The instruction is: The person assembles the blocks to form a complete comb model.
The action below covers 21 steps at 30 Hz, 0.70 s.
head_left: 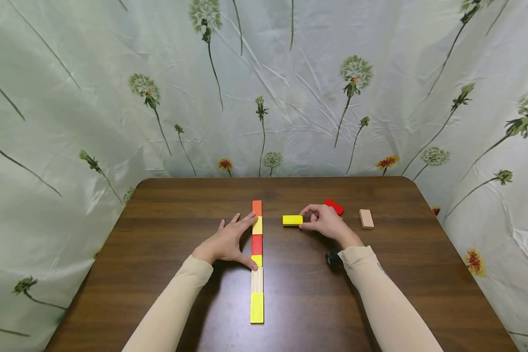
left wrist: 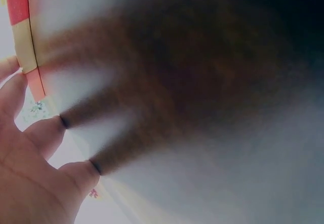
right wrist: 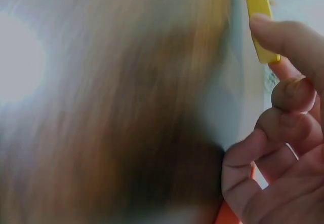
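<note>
A straight row of flat blocks (head_left: pixel 257 244) runs away from me on the table; orange, pale yellow, red, yellow, bare wood and yellow pieces show. My left hand (head_left: pixel 229 242) is spread beside the row. Its thumb touches the row near the wooden piece, and its index finger reaches the pale yellow block (left wrist: pixel 25 46). To the right of the row, my right hand (head_left: pixel 327 224) pinches a yellow block (head_left: pixel 292 220) by its right end between thumb and finger. In the right wrist view, the thumb lies across the yellow block (right wrist: pixel 259 6), the other fingers curled.
Just beyond my right hand lies a red block (head_left: pixel 334 206), partly hidden, with a bit of orange beside it. A bare wooden block (head_left: pixel 366 219) lies farther right. Behind the brown table (head_left: pixel 167 234) hangs a flowered curtain (head_left: pixel 281 98).
</note>
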Each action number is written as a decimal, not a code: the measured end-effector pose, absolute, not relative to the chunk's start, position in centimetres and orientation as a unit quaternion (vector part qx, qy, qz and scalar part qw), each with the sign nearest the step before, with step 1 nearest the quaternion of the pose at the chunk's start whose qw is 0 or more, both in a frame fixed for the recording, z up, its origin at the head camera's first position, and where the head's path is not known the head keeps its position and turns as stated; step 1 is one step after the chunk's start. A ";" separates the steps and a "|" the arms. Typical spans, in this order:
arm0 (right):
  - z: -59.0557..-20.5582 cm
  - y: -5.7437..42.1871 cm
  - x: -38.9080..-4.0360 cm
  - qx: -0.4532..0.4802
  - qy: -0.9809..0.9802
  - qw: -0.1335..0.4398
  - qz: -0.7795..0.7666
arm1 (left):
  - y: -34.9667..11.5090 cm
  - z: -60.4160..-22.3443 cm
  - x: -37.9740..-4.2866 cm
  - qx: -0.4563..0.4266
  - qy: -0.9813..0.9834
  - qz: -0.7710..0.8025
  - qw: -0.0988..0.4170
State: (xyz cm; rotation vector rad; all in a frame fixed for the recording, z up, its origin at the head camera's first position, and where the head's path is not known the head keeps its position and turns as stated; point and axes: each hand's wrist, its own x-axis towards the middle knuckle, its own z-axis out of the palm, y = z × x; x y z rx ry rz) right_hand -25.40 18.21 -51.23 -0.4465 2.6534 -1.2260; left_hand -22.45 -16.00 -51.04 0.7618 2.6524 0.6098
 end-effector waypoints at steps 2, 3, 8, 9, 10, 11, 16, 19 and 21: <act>-51.3 17.5 -25.8 -0.140 0.894 0.091 -0.416 | -16.0 -51.0 -22.4 0.267 0.927 0.214 0.156; -51.4 17.1 -26.0 -0.136 0.894 0.088 -0.417 | -16.0 -51.0 -22.4 0.269 0.926 0.215 0.155; -51.6 15.1 -26.8 -0.108 0.903 0.069 -0.409 | -16.2 -50.9 -22.4 0.266 0.927 0.213 0.158; -51.7 14.7 -26.9 -0.101 0.908 0.066 -0.402 | -16.2 -50.9 -22.4 0.265 0.927 0.212 0.160; -51.7 14.4 -27.0 -0.092 0.912 0.064 -0.395 | -16.2 -50.8 -22.4 0.264 0.927 0.211 0.161; -51.7 14.0 -27.2 -0.083 0.916 0.061 -0.389 | -16.3 -50.8 -22.4 0.263 0.927 0.210 0.164; -51.6 12.1 -27.9 -0.042 0.923 0.054 -0.378 | -16.4 -50.7 -22.6 0.260 0.928 0.212 0.164; -51.4 11.2 -28.3 -0.027 0.925 0.060 -0.374 | -16.3 -50.8 -22.6 0.263 0.927 0.213 0.163; -51.3 10.7 -28.5 -0.015 0.926 0.067 -0.370 | -16.3 -50.9 -22.7 0.266 0.925 0.215 0.164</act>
